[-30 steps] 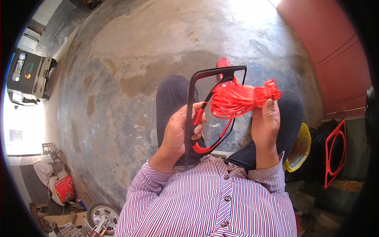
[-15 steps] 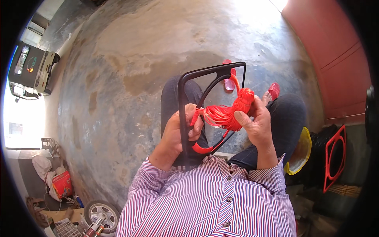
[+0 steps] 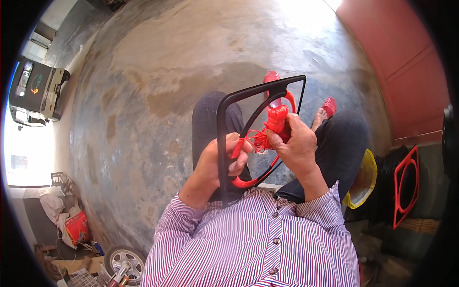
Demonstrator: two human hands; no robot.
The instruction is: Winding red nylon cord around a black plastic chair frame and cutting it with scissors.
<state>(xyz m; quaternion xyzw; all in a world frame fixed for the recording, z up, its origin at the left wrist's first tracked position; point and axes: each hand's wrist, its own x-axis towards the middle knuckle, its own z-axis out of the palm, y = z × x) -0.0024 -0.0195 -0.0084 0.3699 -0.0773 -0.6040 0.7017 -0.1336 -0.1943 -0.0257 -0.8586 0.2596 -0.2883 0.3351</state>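
Note:
A black frame (image 3: 256, 91) with an inner ring stands tilted over my lap. Red cord is wound tightly round parts of this ring, as on the wrapped stretch (image 3: 245, 182) at its lower left. My left hand (image 3: 210, 158) is closed on the frame's left side, its thumb and fingers pinching the ring where the winding ends. Inside the ring, a bundle of red cord (image 3: 277, 118) is gripped by my right hand (image 3: 300, 146). Loose loops of cord run from the bundle towards my left fingertips. My right fingers partly hide the bundle's lower part.
At right stands a red frame (image 3: 396, 191) of similar shape, beside black material and a yellow-rimmed bag (image 3: 372, 179). A spoked wheel (image 3: 138, 268) and a red bag (image 3: 78, 228) lie at lower left. Beyond them is a parked vehicle (image 3: 36, 91). A red slipper (image 3: 271, 76) lies on the floor.
The cord bundle has turned more upright in my right hand, moving slightly left. Its broad fan of strands has become a few loose loops. My left hand keeps its hold on the frame.

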